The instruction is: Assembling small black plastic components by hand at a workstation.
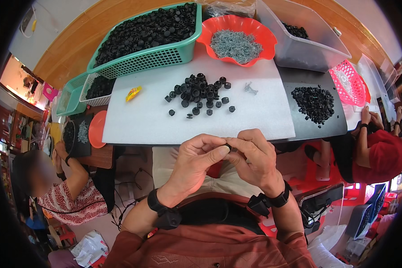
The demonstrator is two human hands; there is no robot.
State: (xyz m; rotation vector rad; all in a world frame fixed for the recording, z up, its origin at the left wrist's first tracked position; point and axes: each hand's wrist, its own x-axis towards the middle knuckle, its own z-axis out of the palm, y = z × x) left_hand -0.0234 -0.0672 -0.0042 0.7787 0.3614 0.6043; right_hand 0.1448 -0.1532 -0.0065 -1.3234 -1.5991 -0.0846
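Observation:
Just off the table's near edge, my two hands meet in front of my body. My left hand (pixel 193 156) pinches a small black round plastic part (pixel 228 146) between thumb and fingers. My right hand (pixel 256 154) is closed at the same part, its fingertips partly covering it. Whether the right fingers hold a screw as well is hidden. Beyond the hands, a loose pile of black round plastic parts (pixel 196 89) lies on the white foam sheet (pixel 143 120). A few silver screws (pixel 250 88) lie right of that pile.
Behind stand a green basket (pixel 147 62) of black parts, a red bowl (pixel 239 61) of screws and a clear bin (pixel 299 53). A yellow packet (pixel 133 93) lies left. Small black pieces (pixel 313 103) cover a dark board at right. People sit on both sides.

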